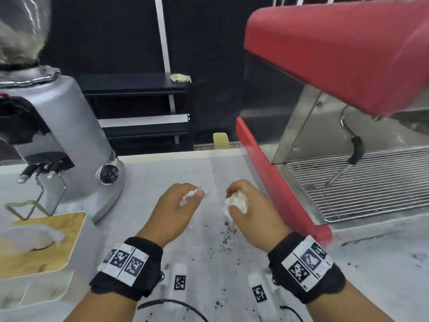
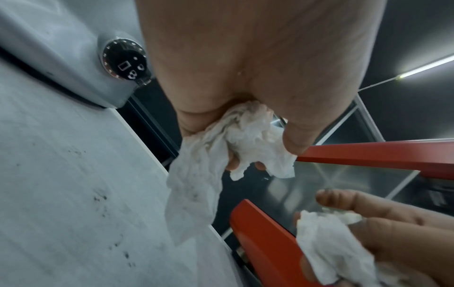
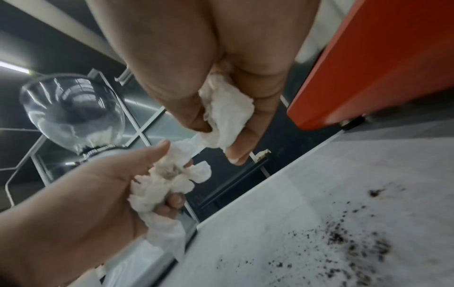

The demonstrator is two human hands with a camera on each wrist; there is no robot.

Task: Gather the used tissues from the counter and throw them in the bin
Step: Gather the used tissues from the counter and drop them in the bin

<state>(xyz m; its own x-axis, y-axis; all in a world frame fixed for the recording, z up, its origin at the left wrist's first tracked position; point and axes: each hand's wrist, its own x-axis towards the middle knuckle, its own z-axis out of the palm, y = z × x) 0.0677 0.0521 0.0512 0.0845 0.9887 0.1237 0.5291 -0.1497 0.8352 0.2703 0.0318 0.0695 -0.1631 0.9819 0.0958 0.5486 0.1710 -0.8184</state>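
In front of the red machine, both hands are raised just above the desk. The left hand has its fingers curled round a crumpled tissue, one end hanging down. The right hand, between the left hand and the machine, grips a second wad. Dark grounds are scattered on the desk beneath the hands. A grinder stands left of the machine.

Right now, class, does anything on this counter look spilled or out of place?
Yes. Dark grounds lie scattered on the white counter between the wrists, near the red machine. The left hand and right hand each hold a crumpled tissue.
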